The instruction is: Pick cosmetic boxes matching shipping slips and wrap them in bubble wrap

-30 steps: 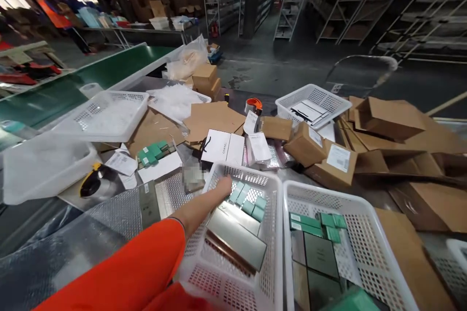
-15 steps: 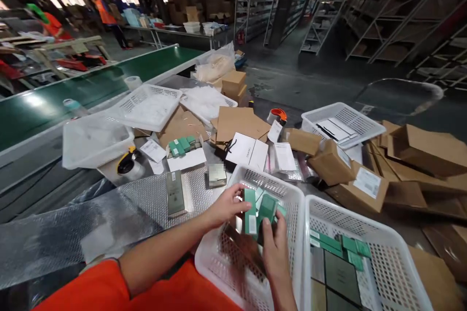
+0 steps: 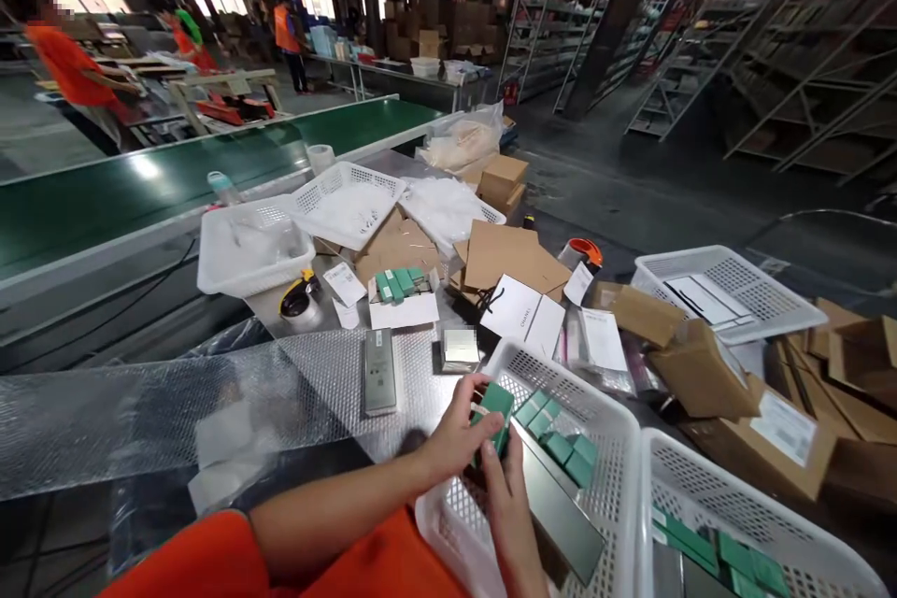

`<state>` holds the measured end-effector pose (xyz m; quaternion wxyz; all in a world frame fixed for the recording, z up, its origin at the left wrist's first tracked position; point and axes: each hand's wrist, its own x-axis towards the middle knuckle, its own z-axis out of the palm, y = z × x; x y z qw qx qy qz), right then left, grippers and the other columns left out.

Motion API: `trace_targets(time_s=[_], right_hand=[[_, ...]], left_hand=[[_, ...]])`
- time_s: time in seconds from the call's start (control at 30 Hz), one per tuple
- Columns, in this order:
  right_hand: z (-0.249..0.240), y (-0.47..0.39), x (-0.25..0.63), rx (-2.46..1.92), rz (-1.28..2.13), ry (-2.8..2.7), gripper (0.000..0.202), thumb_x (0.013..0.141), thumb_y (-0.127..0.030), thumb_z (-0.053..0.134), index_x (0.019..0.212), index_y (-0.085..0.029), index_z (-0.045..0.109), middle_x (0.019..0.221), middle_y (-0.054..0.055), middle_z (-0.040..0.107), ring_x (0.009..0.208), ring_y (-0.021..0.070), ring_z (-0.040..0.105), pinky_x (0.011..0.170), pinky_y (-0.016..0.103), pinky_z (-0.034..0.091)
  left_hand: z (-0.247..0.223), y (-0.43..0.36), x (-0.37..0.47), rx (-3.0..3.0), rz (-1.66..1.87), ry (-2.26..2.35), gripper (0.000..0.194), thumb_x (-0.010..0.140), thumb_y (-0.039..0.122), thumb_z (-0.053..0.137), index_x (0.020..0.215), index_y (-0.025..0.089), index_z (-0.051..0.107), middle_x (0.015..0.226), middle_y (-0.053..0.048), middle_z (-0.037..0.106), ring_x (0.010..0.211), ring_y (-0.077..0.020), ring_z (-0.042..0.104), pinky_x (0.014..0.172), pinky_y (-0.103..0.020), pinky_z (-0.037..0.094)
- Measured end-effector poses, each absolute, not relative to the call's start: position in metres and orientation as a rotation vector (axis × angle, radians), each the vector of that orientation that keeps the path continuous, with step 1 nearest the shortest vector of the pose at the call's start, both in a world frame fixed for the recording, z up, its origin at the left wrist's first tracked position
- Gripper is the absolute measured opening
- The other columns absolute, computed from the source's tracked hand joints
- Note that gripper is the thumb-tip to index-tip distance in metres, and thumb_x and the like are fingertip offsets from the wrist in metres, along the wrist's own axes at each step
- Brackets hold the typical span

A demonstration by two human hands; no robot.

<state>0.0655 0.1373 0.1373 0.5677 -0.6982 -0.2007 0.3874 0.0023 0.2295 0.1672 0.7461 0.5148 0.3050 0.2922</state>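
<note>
My left hand (image 3: 454, 437) is closed around a small green box (image 3: 498, 404), thumb across its front, above the near white basket (image 3: 617, 476). The fingers of my right hand (image 3: 511, 509) press on the lower end of the same box; whether more than one box is gripped is hard to tell. Inside that basket lie several other green boxes (image 3: 561, 448) and a long grey-green box (image 3: 561, 509). To the left, a tall grey-green box (image 3: 379, 372) lies on bubble wrap (image 3: 280, 392). A white carton (image 3: 403, 313) holding small green boxes is just behind it.
A second white basket (image 3: 771, 509) with green boxes adjoins on the right. Behind are a white paper bag (image 3: 522, 313), tape dispensers (image 3: 300, 296) and flat cardboard (image 3: 508, 257). Brown cartons (image 3: 707, 374) crowd the right. A green conveyor (image 3: 280, 145) runs behind; co-workers (image 3: 74, 65) stand beyond it.
The view has swung left. Several green boxes that were between my hands now lie in the near basket, and my hands have come together on a green box.
</note>
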Motion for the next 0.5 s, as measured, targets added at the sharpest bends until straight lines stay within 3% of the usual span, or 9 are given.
trace_targets(time_s=[0.1, 0.23, 0.37, 0.5], right_hand=[[0.136, 0.143, 0.056, -1.71, 0.901, -0.408, 0.091, 0.076, -0.07, 0.052, 0.146, -0.017, 0.03, 0.146, 0.013, 0.044, 0.137, 0.0282, 0.037, 0.111, 0.043, 0.033], [0.13, 0.149, 0.05, -1.76, 0.854, -0.449, 0.091, 0.077, -0.07, 0.048, 0.148, -0.017, 0.023, 0.146, 0.015, 0.042, 0.135, 0.0296, 0.039, 0.11, 0.045, 0.032], [0.112, 0.149, 0.05, -1.851, 0.803, -0.554, 0.082, 0.081, -0.067, 0.043, 0.145, -0.017, 0.031, 0.143, 0.016, 0.043, 0.133, 0.0317, 0.039, 0.109, 0.047, 0.032], [0.09, 0.148, 0.05, -2.008, 0.599, -0.688, 0.081, 0.081, -0.069, 0.042, 0.14, -0.012, 0.04, 0.126, 0.019, 0.05, 0.121, 0.0358, 0.047, 0.102, 0.05, 0.038]], left_hand=[[0.168, 0.228, -0.002, 0.867, 0.602, 0.655, 0.055, 0.079, 0.052, 0.064, 0.121, 0.023, 0.044, 0.107, -0.005, 0.056, 0.096, -0.0187, 0.054, 0.091, -0.032, 0.038], [0.164, 0.228, -0.007, 0.669, 0.567, 0.594, 0.065, 0.075, 0.053, 0.068, 0.127, 0.02, 0.049, 0.111, -0.007, 0.061, 0.103, -0.0204, 0.056, 0.095, -0.031, 0.036], [0.151, 0.229, -0.011, 0.571, 0.548, 0.583, 0.068, 0.07, 0.047, 0.076, 0.128, 0.018, 0.055, 0.108, -0.007, 0.064, 0.102, -0.0202, 0.057, 0.093, -0.03, 0.037], [0.14, 0.228, -0.015, 0.461, 0.563, 0.593, 0.072, 0.065, 0.043, 0.081, 0.129, 0.018, 0.056, 0.097, -0.004, 0.067, 0.087, -0.0162, 0.059, 0.087, -0.028, 0.04]])
